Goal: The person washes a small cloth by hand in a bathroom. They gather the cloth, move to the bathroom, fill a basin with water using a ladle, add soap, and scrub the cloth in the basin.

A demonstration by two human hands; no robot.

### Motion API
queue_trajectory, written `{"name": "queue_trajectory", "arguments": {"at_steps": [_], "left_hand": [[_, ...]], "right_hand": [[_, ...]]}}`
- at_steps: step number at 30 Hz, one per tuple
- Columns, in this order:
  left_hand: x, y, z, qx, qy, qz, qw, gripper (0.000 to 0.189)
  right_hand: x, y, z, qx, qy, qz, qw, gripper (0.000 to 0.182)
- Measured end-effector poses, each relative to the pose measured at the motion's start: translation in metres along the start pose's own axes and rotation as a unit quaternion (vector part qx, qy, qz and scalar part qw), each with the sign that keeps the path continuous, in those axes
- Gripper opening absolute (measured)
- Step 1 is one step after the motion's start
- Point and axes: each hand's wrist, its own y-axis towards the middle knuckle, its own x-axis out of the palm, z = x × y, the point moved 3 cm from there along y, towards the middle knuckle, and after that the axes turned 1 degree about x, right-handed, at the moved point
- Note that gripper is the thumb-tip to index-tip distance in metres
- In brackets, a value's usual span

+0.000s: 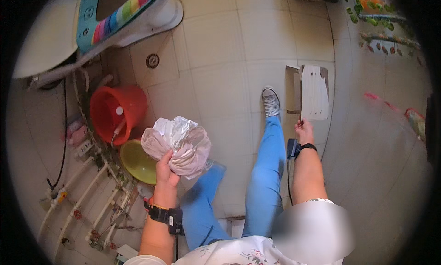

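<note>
My left hand (167, 170) is closed around a bunched bundle of thin pale pink sheeting (189, 155). Its upper part is shiny and silvery like plastic film; whether it is a bag I cannot tell. The bundle is held up above the floor, beside an olive-yellow basin (139, 163) and partly in front of it. On the other side, my right hand (304, 130) grips the near edge of a small white-painted wooden stool (314, 93) with a worn, bare corner. The stool's legs show on its left side.
A red bucket (137, 98) with a hose-like handle inside stands behind the basin. A toilet (165, 19) with a striped seat cover is at upper left. White pipes with red valves (77, 214) line the left wall. A round drain (152, 61) lies in the tiled floor (220, 79).
</note>
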Motion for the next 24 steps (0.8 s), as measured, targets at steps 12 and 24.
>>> {"name": "queue_trajectory", "arguments": {"at_steps": [12, 24], "left_hand": [[-0.098, -0.018, 0.021, -0.011, 0.015, 0.001, 1.0, 0.039], [-0.106, -0.016, 0.023, 0.027, -0.08, -0.028, 0.996, 0.043]], "right_hand": [[-0.119, -0.085, 0.353, 0.253, 0.171, 0.025, 0.952, 0.011], [-0.026, -0.094, 0.202, 0.081, -0.048, -0.098, 0.991, 0.025]]}}
